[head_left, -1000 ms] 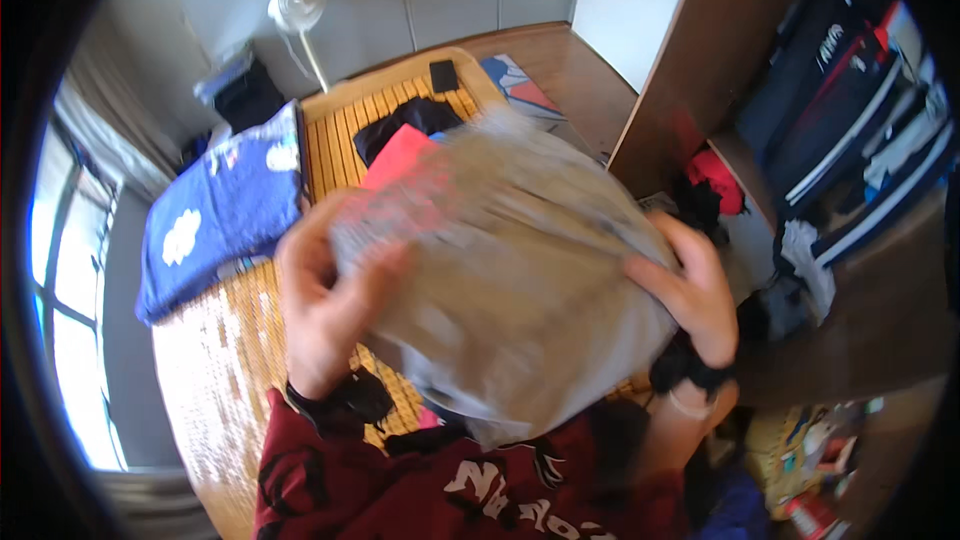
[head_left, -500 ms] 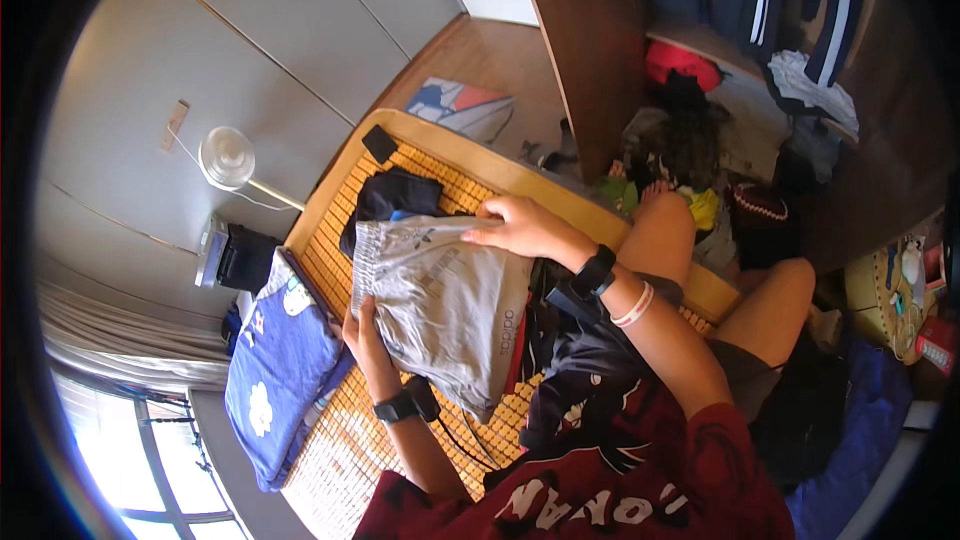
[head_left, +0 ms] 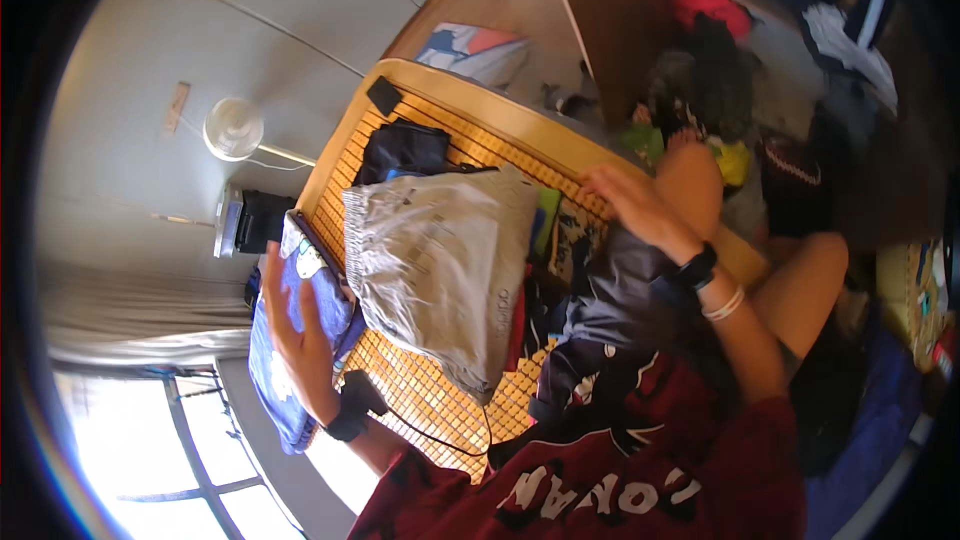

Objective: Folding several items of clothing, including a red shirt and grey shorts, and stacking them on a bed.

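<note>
Grey shorts with an elastic waistband lie spread out on the woven bed mat, with no hand on them. To their left, my left hand hovers over a folded blue patterned cloth, its fingers spread and holding nothing. My right hand is apart from the shorts on the right, above the bed's wooden edge, fingers stretched out and slightly blurred. Folded dark clothing lies beyond the waistband. Green and camouflage-patterned cloth shows beside the shorts, between them and my lap.
The bed mat has a raised wooden frame with a small black object at its far corner. A white fan-like lamp stands by the wall. An open wardrobe with hanging clothes is at the right.
Both hands have let go of the grey shorts, which now lie flat on the bed. My left hand has moved left, my right hand right. The view has shifted slightly.
</note>
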A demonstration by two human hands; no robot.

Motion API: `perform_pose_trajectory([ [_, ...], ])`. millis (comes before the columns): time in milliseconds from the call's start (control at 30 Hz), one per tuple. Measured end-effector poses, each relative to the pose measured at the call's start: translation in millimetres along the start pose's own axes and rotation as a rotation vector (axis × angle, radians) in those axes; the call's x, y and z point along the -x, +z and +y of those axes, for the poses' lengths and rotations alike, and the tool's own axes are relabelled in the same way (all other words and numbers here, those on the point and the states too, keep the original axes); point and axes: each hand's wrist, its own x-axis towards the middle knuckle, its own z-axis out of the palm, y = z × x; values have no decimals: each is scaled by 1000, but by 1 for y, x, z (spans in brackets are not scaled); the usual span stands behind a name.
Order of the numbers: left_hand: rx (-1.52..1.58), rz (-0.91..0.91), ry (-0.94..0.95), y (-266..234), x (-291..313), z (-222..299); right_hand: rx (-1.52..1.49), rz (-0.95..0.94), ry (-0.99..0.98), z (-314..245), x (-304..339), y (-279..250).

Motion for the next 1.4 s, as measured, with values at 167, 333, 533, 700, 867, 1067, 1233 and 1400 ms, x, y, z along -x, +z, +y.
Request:
perform_pose_trajectory([
  [167,-109,-322,278,73,16,19,-584,237,94,-14,64,-60],
  [333,-153,-301,301,114,25,-21,-395,443,252,19,103,-123],
  [533,133,-221,338,68,1,50,-153,476,143,17,109,-133],
  [700,-209,-344,390,138,41,65,42,411,29,10,102,-110],
  [867,-106,-402,409,126,36,88,290,617,177,23,112,-125],
  [1067,189,-526,409,66,62,179,688,408,558,24,119,-124],
  [1233,725,-1154,438,123,103,265,625,350,609,11,122,-120],
  [1400,1378,-989,10,234,113,281,620,162,536,11,130,-139],
])
